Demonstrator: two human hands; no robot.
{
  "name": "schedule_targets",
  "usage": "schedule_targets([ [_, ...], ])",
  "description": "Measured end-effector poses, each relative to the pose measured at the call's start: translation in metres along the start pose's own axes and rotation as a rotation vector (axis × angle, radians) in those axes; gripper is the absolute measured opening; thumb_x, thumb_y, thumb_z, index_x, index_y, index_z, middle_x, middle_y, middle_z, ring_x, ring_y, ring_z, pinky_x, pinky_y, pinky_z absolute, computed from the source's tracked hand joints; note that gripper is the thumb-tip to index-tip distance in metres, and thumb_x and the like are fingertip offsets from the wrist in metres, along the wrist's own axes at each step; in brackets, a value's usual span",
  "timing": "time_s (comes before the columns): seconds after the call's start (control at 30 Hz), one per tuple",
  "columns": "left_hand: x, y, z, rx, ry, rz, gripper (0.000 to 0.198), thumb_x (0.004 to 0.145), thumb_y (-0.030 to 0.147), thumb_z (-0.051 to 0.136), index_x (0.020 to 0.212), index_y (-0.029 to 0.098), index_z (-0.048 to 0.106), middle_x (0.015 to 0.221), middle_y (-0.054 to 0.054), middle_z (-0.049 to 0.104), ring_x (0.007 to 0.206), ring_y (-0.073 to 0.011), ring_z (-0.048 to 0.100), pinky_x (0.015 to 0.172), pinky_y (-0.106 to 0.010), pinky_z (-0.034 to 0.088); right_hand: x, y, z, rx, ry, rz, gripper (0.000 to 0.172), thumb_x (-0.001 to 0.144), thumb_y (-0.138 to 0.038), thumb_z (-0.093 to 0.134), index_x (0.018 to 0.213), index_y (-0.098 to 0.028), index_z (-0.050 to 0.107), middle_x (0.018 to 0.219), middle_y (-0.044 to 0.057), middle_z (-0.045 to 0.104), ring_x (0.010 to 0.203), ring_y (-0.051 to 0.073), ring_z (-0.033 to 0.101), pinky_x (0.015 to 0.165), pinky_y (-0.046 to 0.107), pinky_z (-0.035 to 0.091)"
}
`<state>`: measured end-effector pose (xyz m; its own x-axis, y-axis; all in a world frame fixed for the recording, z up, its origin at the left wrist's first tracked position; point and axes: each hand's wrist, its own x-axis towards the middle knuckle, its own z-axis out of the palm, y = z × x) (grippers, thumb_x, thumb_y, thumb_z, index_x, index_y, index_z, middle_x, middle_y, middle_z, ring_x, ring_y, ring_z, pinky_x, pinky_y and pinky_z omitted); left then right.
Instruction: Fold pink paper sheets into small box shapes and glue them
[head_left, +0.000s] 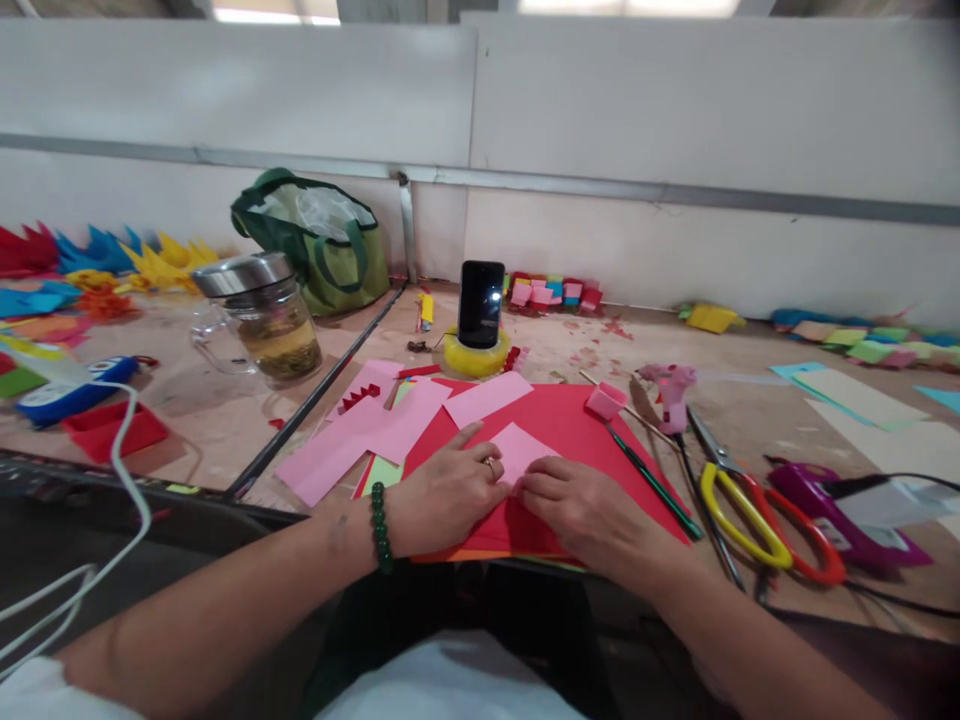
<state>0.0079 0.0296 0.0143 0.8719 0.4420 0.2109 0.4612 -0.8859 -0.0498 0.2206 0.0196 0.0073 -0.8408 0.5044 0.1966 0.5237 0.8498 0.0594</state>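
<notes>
Both my hands press on a small pink paper piece [517, 450] that lies on a stack of red paper sheets [570, 425] at the table's near edge. My left hand [446, 495], with a ring and a green bead bracelet on the wrist, has its fingers curled, the forefinger stretched along the pink paper's left edge. My right hand [581, 505] has its fingers bent, fingertips pinching down on the paper's near corner. More pink paper strips [375, 430] lie just left of the red stack.
A phone [481, 303] stands in a yellow tape roll. A glass jar mug [262, 315] and a green bag [322, 240] stand at back left. To the right lie a pink glue gun [673, 395], yellow and red-handled scissors [757, 515], a green pen [652, 485]. Coloured paper pieces line the wall.
</notes>
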Motion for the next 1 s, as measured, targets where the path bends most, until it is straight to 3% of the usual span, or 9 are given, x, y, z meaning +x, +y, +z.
schedule_targets([
  [0.27, -0.004, 0.001, 0.000, 0.008, -0.026, 0.019, 0.021, 0.087, 0.010, 0.047, 0.101, 0.014, 0.061, 0.092, -0.007, 0.067, 0.108, -0.0240, 0.052, 0.112, -0.047, 0.019, -0.046, 0.013, -0.016, 0.022, 0.032, 0.033, 0.033, 0.093, -0.006, 0.035, 0.095, -0.016, 0.066, 0.092, 0.009, 0.069, 0.087, 0.019, 0.063, 0.077, 0.031, 0.055],
  [0.47, -0.008, 0.007, -0.002, 0.050, -0.025, 0.008, 0.026, 0.090, 0.014, 0.045, 0.113, 0.017, 0.058, 0.100, -0.008, 0.067, 0.105, -0.0229, 0.054, 0.111, -0.048, 0.020, -0.054, 0.013, -0.013, -0.016, 0.118, 0.047, 0.037, 0.090, -0.002, 0.032, 0.089, -0.014, 0.067, 0.089, 0.010, 0.070, 0.085, 0.020, 0.063, 0.076, 0.032, 0.056],
  [0.8, -0.058, 0.001, -0.006, -0.003, -0.095, -0.237, 0.036, 0.081, 0.008, 0.051, 0.114, 0.018, 0.059, 0.114, -0.006, 0.066, 0.104, -0.0217, 0.055, 0.110, -0.044, 0.021, -0.056, 0.013, -0.011, 0.040, 0.148, 0.104, 0.036, 0.087, 0.001, 0.035, 0.089, -0.014, 0.067, 0.085, 0.009, 0.070, 0.083, 0.019, 0.064, 0.070, 0.029, 0.056],
  [1.0, -0.065, 0.001, -0.004, -0.056, -0.133, -0.294, 0.048, 0.073, 0.003, 0.051, 0.119, 0.018, 0.057, 0.119, -0.007, 0.064, 0.109, -0.0241, 0.054, 0.109, -0.048, 0.022, -0.070, 0.016, -0.004, 0.026, 0.218, 0.103, 0.038, 0.086, 0.000, 0.036, 0.102, -0.016, 0.067, 0.094, 0.009, 0.072, 0.091, 0.018, 0.065, 0.077, 0.030, 0.058],
])
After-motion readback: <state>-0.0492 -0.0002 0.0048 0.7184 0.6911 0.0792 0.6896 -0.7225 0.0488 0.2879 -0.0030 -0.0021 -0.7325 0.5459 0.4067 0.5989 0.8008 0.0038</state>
